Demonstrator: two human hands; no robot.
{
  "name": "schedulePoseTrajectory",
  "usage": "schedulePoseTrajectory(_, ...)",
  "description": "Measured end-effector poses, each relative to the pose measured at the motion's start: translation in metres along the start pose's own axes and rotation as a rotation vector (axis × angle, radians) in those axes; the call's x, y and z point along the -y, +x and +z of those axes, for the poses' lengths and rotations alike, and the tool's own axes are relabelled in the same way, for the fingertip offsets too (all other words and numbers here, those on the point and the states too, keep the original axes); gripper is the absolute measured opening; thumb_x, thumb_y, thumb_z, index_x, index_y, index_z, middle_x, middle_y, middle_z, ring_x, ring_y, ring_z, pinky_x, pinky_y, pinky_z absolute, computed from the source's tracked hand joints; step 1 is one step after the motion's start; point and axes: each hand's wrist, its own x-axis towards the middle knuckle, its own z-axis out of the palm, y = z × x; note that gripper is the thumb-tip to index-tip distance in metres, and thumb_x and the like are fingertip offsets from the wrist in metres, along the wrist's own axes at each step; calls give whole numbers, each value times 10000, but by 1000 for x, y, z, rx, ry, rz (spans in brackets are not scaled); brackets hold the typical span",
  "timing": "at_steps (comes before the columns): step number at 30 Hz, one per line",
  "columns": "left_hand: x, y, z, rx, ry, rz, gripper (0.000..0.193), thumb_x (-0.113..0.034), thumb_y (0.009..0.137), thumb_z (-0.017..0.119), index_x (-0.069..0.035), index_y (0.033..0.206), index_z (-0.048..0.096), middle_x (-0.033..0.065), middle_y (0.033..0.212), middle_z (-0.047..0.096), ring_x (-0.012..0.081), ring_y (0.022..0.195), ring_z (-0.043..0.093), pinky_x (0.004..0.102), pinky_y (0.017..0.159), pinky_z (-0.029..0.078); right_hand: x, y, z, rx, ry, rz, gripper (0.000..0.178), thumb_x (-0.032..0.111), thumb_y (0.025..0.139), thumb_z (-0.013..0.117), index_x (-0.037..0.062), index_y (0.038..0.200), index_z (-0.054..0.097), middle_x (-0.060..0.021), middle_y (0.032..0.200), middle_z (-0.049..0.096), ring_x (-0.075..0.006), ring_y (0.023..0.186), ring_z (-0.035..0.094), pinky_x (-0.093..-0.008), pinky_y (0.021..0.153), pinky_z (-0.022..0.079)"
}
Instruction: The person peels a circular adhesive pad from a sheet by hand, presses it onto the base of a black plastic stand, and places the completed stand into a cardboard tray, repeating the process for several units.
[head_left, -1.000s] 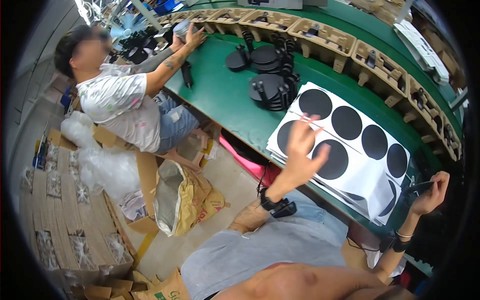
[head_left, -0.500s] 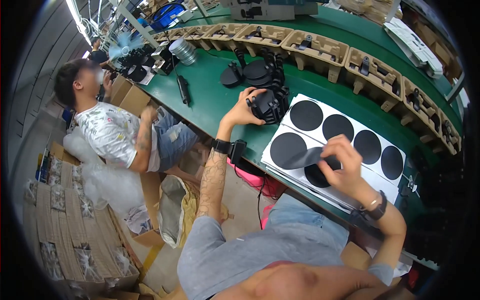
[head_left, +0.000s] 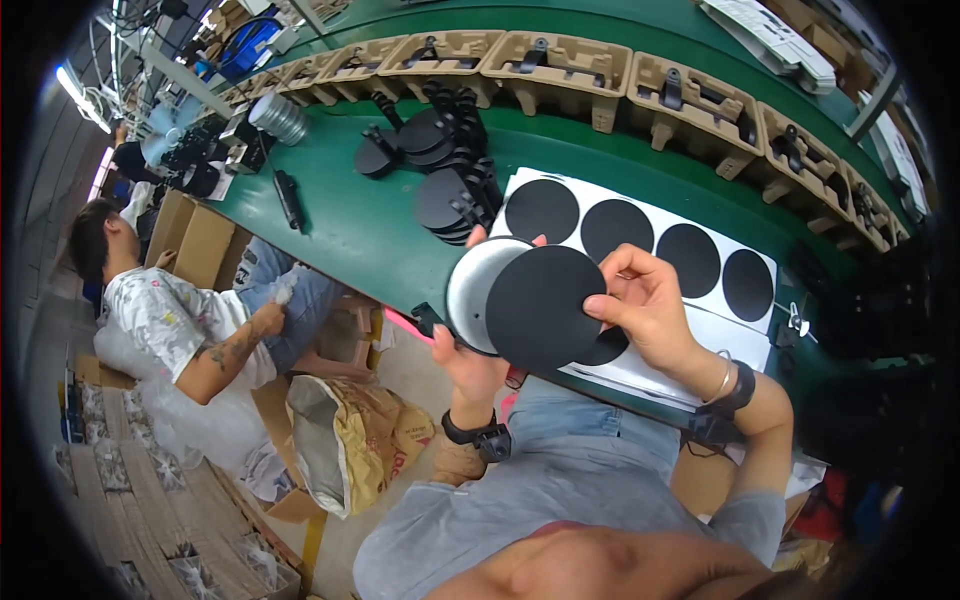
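Observation:
My left hand (head_left: pixel 467 368) grips a round black base (head_left: pixel 468 293) by its rim, its silvery underside turned up. A small black part juts out at the base's left edge. Between thumb and fingers of my right hand (head_left: pixel 648 312), a thin black round pad (head_left: pixel 543 308) is pinched at its right edge. The pad overlaps the base and hides its right part; whether they touch I cannot tell. Beneath my right hand lie white sheets (head_left: pixel 690 352) bearing several black round pads (head_left: pixel 617 232). Left of the sheets stand stacked black bases (head_left: pixel 445 200) with upright brackets.
Brown moulded trays (head_left: pixel 690 110) with black parts line the green table's (head_left: pixel 330 215) far side. A black hand tool (head_left: pixel 289 200) and a silvery coil (head_left: pixel 280 119) lie left. A person (head_left: pixel 165 310) sits at the left, beside cartons and an open sack (head_left: pixel 345 440).
My left hand has taken a base from the stack, turned it underside up and brought it nearer. The right hand has lifted the pad off the sheet and moved it left, over the base.

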Motion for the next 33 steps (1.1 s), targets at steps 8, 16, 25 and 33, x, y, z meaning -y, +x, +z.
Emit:
schedulePoseTrajectory(8,21,0,12,131,80,-43,1034,-778,812,360,-53,1504,106,301,1430,348,419,1342,356,528,1087,323,-2,-3,-8,-14,59,83,209,-8,825,708,42,865,509,-22,878,584,-81,850,612,-216,623,572)
schedulePoseTrajectory(16,26,2,18,163,29,-28,1045,-808,801,330,-81,1511,88,318,1435,325,450,1329,359,540,1103,294,-5,2,-14,-7,78,70,210,-9,824,709,46,852,509,-27,940,577,-83,884,601,-220,619,571)
schedulePoseTrajectory(25,23,12,19,159,65,-111,954,-401,820,571,-113,1523,-5,251,1452,330,355,1317,412,448,1094,349,-11,13,-18,-23,-117,-72,193,-38,819,697,25,846,517,-36,841,611,-85,790,615,-213,588,541)
schedulePoseTrajectory(33,35,4,14,107,271,-49,933,-308,796,553,-122,1524,0,273,1440,336,403,1291,431,468,1069,375,-3,33,-26,-80,-254,43,277,54,724,818,22,702,544,-22,703,598,-83,721,618,-212,520,518)
